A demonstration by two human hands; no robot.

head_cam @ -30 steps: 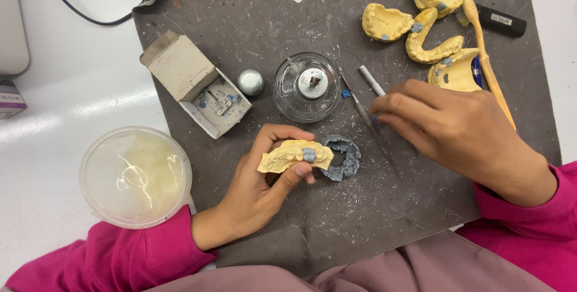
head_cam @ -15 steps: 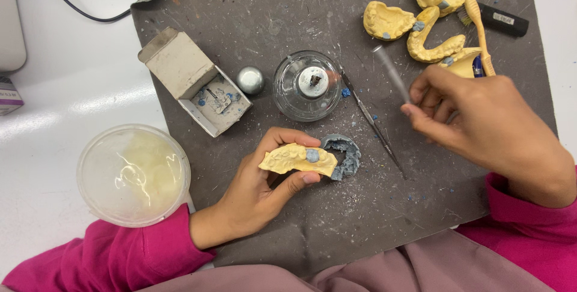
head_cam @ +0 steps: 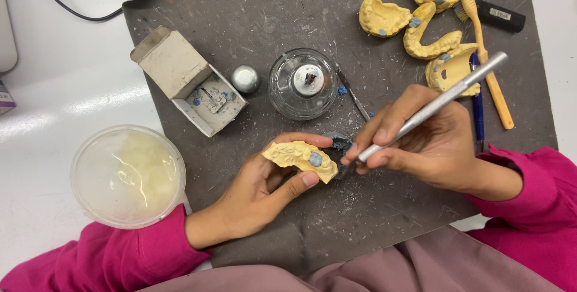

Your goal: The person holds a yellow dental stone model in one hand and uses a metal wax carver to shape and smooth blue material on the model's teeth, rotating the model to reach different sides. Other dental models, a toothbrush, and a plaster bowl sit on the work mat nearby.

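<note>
The yellow dental cast sits near the counter's front edge, pinched in our left hand. Our right hand grips a metal carving tool; a slip could chip the teeth.

Pale yellow dental cast with one small blue-grey patch, gripped in left hand. Silver metal carving tool pinched in right hand. Bright magenta sleeves on both arms. Dark grey work mat, scratched and flecked with white marks and blue crumbs. Four more yellow casts toward mat's far right corner, dotted with blue-grey. Orange-yellow toothbrush and blue pen near right edge. Clear glass spirit lamp with silver centre; shiny silver cap beside. Beige cardboard box, blue bits inside. Translucent whitish tub on white tabletop. Black cable at far left.
</note>
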